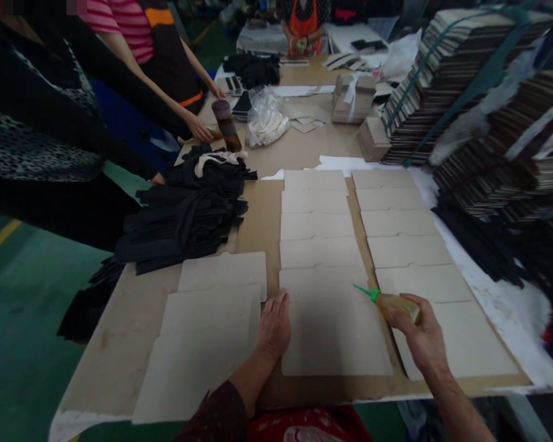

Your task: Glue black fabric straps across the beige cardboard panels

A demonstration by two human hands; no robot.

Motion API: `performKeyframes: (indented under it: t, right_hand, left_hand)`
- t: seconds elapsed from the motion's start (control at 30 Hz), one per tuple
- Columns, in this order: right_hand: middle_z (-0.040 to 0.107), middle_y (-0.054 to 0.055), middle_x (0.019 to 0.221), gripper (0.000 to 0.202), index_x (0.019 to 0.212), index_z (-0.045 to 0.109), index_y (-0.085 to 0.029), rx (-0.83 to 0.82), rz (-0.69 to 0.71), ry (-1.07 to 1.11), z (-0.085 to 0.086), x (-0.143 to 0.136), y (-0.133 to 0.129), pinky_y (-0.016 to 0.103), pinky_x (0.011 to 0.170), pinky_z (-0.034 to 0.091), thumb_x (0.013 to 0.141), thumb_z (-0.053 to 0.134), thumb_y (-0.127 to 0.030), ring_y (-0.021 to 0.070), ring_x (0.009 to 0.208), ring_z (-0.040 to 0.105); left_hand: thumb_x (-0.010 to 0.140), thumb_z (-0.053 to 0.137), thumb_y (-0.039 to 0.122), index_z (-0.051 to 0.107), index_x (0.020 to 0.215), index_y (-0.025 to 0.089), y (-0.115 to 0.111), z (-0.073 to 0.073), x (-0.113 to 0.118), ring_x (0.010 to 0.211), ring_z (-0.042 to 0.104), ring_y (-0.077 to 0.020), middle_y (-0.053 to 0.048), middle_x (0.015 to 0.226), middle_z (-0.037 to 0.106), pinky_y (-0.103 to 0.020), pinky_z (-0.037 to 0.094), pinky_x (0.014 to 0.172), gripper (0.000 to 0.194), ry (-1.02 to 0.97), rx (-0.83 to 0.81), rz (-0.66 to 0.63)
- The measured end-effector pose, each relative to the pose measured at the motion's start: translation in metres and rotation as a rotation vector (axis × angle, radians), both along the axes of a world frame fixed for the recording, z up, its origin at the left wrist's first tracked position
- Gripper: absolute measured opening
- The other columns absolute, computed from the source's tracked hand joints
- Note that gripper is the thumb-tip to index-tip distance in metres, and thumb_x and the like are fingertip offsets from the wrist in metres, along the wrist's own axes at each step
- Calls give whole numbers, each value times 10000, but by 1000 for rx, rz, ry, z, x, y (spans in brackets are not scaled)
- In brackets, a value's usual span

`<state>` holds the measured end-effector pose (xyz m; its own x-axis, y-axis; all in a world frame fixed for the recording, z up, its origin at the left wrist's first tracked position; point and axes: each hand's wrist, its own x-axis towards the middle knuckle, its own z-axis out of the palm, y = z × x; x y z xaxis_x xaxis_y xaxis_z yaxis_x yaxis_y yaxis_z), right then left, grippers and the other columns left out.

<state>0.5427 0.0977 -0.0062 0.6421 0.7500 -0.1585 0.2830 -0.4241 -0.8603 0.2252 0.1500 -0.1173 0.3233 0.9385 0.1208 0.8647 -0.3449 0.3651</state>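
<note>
My right hand is wrapped round a squeeze bottle of yellowish liquid with a green nozzle. The nozzle points left, its tip over the middle column of overlapping grey cardboard sheets; whether it touches them I cannot tell. My left hand lies flat with its fingers stretched out at the left edge of that column. To its left are a few more overlapping cardboard sheets, and another column of sheets runs under and beyond my right hand.
Black fabric strips are heaped at the left. Tall strapped stacks of board stand at the back right. A dark-lidded bottle and a clear plastic bag are farther back. Two people stand along the left side; another is at the far end.
</note>
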Motion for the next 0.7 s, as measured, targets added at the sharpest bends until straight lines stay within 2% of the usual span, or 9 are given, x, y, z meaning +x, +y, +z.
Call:
performKeyframes:
  t: [0.1,0.3,0.53,0.7]
  right_hand:
    - [664,23,851,563,1107,608,-238,-130,63,-85,5,-7,-3,364,677,517,687,712,-598,213,724,604]
    - [675,44,929,541,1085,593,-231,-108,148,-109,2,-22,4,368,755,517,713,676,-615,230,821,623]
    - [648,68,1103,478,1118,585,-248,-132,254,-367,-3,-10,6,411,869,486,780,601,-585,260,960,620]
    - [652,58,1105,462,1125,574,-262,-193,303,-380,-1,-1,1,409,864,489,795,585,-585,262,966,624]
  left_hand:
    - [848,439,22,509,1341,122,1,0,0,1210,471,-249,-94,1395,537,-413,450,1078,508,11,22,-11]
    - [844,438,18,523,1329,125,1,1,0,1193,484,-246,-95,1386,542,-415,462,1067,504,30,46,-19]
    - [818,466,9,531,1323,121,2,0,-1,1175,486,-244,-100,1373,553,-410,464,1063,521,33,66,-34]
    - [827,452,6,537,1312,108,2,1,0,1181,482,-242,-100,1370,553,-393,455,1070,502,32,67,-33]
